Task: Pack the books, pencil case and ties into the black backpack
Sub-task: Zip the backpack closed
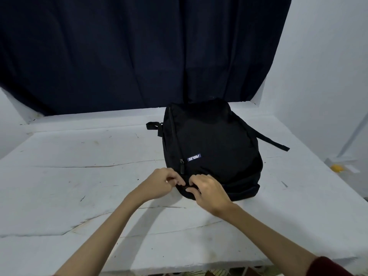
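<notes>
while no books, pencil case or ties can be seen anywhere on the table point(79, 176), the black backpack point(213, 148) lies flat near the back edge of the table, a bit toward the right side, with its front face up and its small white label point(194, 157) showing. it looks full and puffy, so my guess is that the things are already inside, but the bag hides them and i cannot be sure. both hands are at the end of the bag that is closest to the person. the left hand point(159, 184) has its fingers curled and pinches the dark cloth at the bag's near left corner. the right hand point(207, 191) has its fingers bent down too, and they seem to pinch something small at the seam, maybe a zip pull, but it is too dark to tell. another zip pull point(182, 166) hangs just above the hands. one strap point(272, 141) sticks out toward the right edge, and a loop point(153, 125) sticks out on the left. if the packing is done, what is left is most likely closing the zip all the way. a small yellow thing point(336, 167) lies off the table on the right.
</notes>
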